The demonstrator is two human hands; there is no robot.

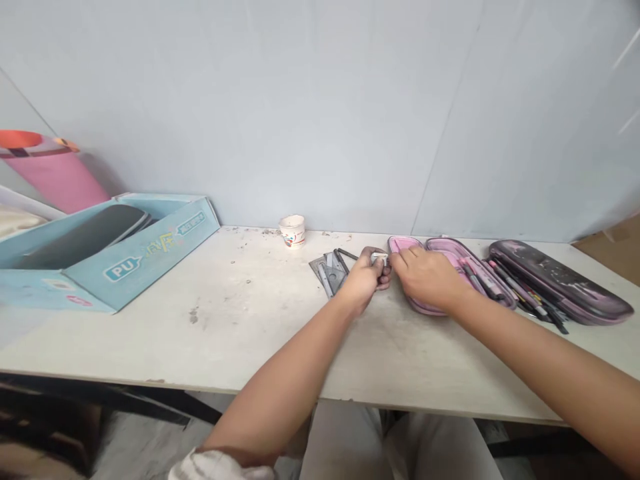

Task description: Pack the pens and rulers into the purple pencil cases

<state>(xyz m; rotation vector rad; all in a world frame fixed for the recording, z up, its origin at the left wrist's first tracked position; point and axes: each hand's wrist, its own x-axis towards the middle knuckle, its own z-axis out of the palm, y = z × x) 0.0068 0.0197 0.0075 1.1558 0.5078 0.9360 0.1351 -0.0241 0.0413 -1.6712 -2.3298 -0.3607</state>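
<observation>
My left hand (366,278) is closed around a small white object (379,256), perhaps an eraser, held just left of the pink pencil case. My right hand (424,275) rests palm down on the open pink pencil case (453,257), with its fingertips reaching toward that white object. Several pens and pencils (505,283) lie in the opened case. Transparent grey set squares and rulers (331,269) lie on the table just left of my left hand.
A small paper cup (293,231) stands by the wall. A light blue cardboard box (107,248) holding a dark flat item sits at the left, with a pink cone-shaped object (55,170) behind it. The white table (225,320) is stained.
</observation>
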